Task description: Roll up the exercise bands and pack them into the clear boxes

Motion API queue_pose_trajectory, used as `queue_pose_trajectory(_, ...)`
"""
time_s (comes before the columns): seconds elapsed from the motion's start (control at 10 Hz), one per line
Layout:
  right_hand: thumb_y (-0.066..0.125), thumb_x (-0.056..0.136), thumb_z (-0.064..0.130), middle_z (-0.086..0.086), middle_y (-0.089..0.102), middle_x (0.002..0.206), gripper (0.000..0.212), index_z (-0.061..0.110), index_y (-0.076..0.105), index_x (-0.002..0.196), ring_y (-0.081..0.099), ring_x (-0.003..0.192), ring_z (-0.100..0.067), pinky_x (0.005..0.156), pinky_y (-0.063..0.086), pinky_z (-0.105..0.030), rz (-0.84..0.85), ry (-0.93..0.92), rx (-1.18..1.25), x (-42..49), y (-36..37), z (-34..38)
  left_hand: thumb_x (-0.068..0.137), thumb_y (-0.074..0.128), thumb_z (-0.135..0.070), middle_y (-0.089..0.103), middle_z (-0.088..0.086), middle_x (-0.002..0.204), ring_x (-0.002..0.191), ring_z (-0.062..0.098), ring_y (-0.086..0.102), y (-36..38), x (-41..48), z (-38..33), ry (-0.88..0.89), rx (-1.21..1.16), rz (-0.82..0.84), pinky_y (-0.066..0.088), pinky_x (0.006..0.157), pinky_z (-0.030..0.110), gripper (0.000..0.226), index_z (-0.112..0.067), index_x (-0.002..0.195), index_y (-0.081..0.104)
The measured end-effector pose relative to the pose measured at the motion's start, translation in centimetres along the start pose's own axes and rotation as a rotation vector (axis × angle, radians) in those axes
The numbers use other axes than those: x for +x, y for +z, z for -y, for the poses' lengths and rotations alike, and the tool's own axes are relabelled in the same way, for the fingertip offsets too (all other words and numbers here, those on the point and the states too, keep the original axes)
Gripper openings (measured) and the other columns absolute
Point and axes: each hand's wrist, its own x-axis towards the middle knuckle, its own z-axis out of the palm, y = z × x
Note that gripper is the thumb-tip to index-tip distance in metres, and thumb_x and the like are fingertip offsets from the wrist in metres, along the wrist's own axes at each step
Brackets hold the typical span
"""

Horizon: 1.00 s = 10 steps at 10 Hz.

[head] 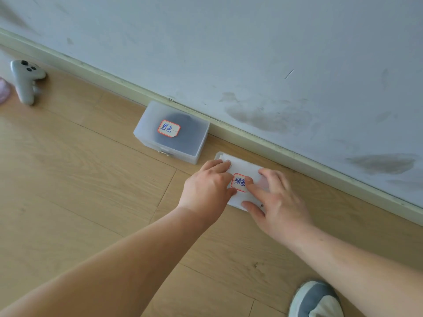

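both hands are down on the wooden floor [91,179], on a frosted clear box [242,167] that lies close to the skirting board [297,161]. the left hand [207,188] grasps the box's left end: its fingers curl over the lid's far corner and the thumb tucks in against the near side. the right hand [278,202] lies released and flat on the lid, fingers spread and fairly straight. its forefinger touches the red-edged label [239,181] between the two hands, and its thumb lies along the box's near edge. the lid is down. i cannot tell what is inside this box, since the hands cover most of it and the plastic is cloudy.

beyond the left hand, up and to its left, a second box [171,133] of the same kind sits shut with its back edge at the skirting board, near the first box but apart from it. it carries its own sticker [169,128], and a dark band [190,133] shows through the plastic.

far off to the left of the left hand, a grey game controller [25,81] lies by the scuffed wall [251,53], with something pink [3,91] at the very edge. below the right forearm a blue-and-white slipper [315,300] pokes in.
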Motion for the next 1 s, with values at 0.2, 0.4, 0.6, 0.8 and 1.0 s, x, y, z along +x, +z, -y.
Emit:
queue_pose_trajectory(0.2, 0.07, 0.089, 0.05, 0.003, 0.039, 0.153, 0.058, 0.039, 0.054, 0.144, 0.035, 0.143, -0.02, 0.096, 0.053, -0.045, 0.028, 0.09, 0.099, 0.0, 0.1, 0.2, 0.076, 0.088, -0.03, 0.071, -0.007, 0.125, 0.113, 0.017, 0.066, 0.3, -0.7, -0.1, 0.093, 0.105, -0.071, 0.059, 0.052, 0.031, 0.02, -0.022, 0.09, 0.076)
queue_pose_trajectory(0.4, 0.059, 0.096, 0.053, 0.002, 0.026, 0.161, 0.061, 0.038, 0.043, 0.153, 0.02, 0.15, -0.021, 0.111, 0.043, -0.042, 0.065, 0.117, 0.105, 3.0, -0.6, 0.9, 0.091, 0.075, -0.031, 0.061, -0.008, 0.144, 0.135, 0.016, 0.054, -0.6, 2.3, 0.8, 0.046, 0.107, -0.02, 0.061, 0.072, 0.035, 0.01, -0.022, 0.096, 0.075)
queue_pose_trajectory(0.6, 0.054, 0.097, 0.058, 0.004, 0.016, 0.163, 0.065, 0.041, 0.033, 0.156, 0.012, 0.153, -0.02, 0.116, 0.033, -0.036, 0.165, 0.137, 0.018, 5.8, -2.2, 1.3, 0.105, 0.054, -0.032, 0.029, -0.01, 0.167, 0.155, 0.009, 0.022, -1.6, 4.6, 0.5, 0.009, 0.2, 0.148, 0.052, 0.095, 0.035, 0.027, -0.023, 0.128, 0.064)
queue_pose_trajectory(0.8, 0.06, 0.093, 0.058, 0.001, 0.029, 0.159, 0.065, 0.038, 0.042, 0.153, 0.024, 0.149, -0.022, 0.114, 0.034, -0.038, 0.114, 0.114, -0.004, 5.6, -2.4, 1.6, 0.103, 0.058, -0.031, 0.026, -0.011, 0.168, 0.156, 0.008, 0.018, -2.3, 4.6, 0.8, 0.009, 0.107, 0.203, 0.047, 0.107, 0.035, 0.032, -0.025, 0.134, 0.062)
queue_pose_trajectory(1.0, 0.065, 0.093, 0.053, 0.006, 0.055, 0.137, 0.046, 0.031, 0.065, 0.133, 0.05, 0.131, -0.019, 0.102, 0.049, -0.04, 0.012, 0.265, 0.289, 6.7, -3.6, 2.4, 0.101, 0.06, -0.023, 0.054, -0.006, 0.152, 0.138, 0.016, 0.05, -4.8, 4.0, 0.9, -0.077, -0.21, 0.106, 0.044, 0.107, 0.031, 0.035, -0.023, 0.135, 0.066)
